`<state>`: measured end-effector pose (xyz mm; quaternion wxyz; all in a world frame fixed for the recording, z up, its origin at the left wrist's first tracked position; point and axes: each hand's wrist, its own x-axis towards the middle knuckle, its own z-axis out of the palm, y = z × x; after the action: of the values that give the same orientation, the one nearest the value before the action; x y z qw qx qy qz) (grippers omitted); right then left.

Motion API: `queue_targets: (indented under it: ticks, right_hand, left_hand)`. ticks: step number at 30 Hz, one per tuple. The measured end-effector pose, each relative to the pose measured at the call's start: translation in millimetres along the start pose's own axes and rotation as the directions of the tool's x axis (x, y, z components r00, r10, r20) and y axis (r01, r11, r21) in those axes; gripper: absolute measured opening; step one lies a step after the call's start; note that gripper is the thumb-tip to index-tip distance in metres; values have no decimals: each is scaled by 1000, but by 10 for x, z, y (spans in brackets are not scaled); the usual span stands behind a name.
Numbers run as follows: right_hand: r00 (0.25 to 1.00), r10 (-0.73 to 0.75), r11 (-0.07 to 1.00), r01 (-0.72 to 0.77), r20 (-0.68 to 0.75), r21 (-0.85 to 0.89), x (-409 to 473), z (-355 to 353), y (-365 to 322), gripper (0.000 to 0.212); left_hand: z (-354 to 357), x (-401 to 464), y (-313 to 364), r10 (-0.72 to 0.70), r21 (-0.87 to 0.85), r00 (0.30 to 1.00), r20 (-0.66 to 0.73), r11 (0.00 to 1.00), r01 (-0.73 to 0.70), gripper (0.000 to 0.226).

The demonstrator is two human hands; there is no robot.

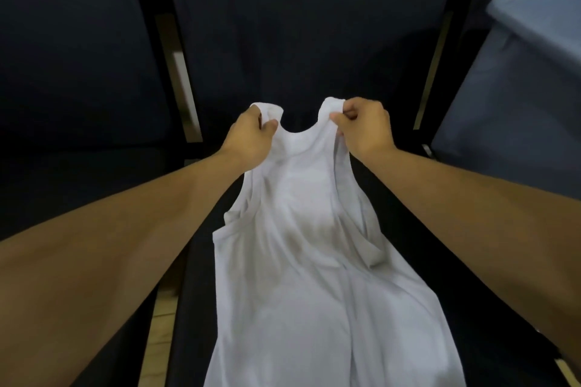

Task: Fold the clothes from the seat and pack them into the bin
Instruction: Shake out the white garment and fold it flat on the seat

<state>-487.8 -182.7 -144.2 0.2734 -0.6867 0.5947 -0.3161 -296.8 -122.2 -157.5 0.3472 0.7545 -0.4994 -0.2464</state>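
Pinching one strap of the white vest (pixel 301 239) in each hand, left hand (pixel 248 138) and right hand (pixel 364 129), over the dark seat (pixel 440 261); best laid flat and smoothed before folding toward the bin (pixel 515 82) at right.

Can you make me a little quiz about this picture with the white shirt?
1. True or false: each hand pinches one shoulder strap of the white tank top.
2. On which side of the picture is the grey bin: A left, B right?
3. What colour is the seat under the top?

Key: 1 true: left hand and right hand each hold a strap. 2 B. 3 dark, nearly black.
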Motion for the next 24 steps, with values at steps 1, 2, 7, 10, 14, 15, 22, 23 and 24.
queue_targets:
  ticks: [1, 2, 7, 10, 14, 15, 22, 23, 24]
  right_hand:
    - [1000, 31, 999, -31, 3, 17, 71, 28, 6, 11]
    - [998, 65, 997, -65, 10, 36, 134, 49, 11, 12]
    - [989, 141, 988, -143, 54, 54, 122, 4, 96, 42]
    - [987, 140, 989, -143, 79, 37, -195, 17, 272, 28]
    - [984, 151, 986, -156, 100, 52, -787, 70, 425, 26]
    - [985, 145, 987, -151, 98, 56, -953, 67, 440, 28]
    - [996, -43, 985, 56, 83, -163, -2112, -19, 628, 40]
    - [996, -43, 983, 56, 75, -174, -2263, -48, 655, 41]
    - [997, -28, 982, 40, 68, -184, -2406, -79, 681, 44]
  left_hand:
    - [19, 34, -6, -9, 14, 1000, 4, 1000, 9, 30]
    - [31, 66, -8, -26, 48, 1000, 2, 999, 26, 31]
    - [-81, 55, -86, -173, 379, 984, -40, 909, 175, 29]
    - [-95, -82, -286, -169, 349, 985, -29, 922, 168, 38]
    - [88, -624, -327, -167, 278, 986, -2, 947, 161, 39]
    - [145, -813, -317, -161, 248, 987, -2, 956, 156, 43]
    - [384, -1975, -540, 18, 388, 994, -112, 921, 27, 60]
    - [390, -2103, -570, 17, 385, 994, -104, 923, 25, 62]
    - [400, -2222, -594, 5, 372, 996, -91, 928, 29, 63]
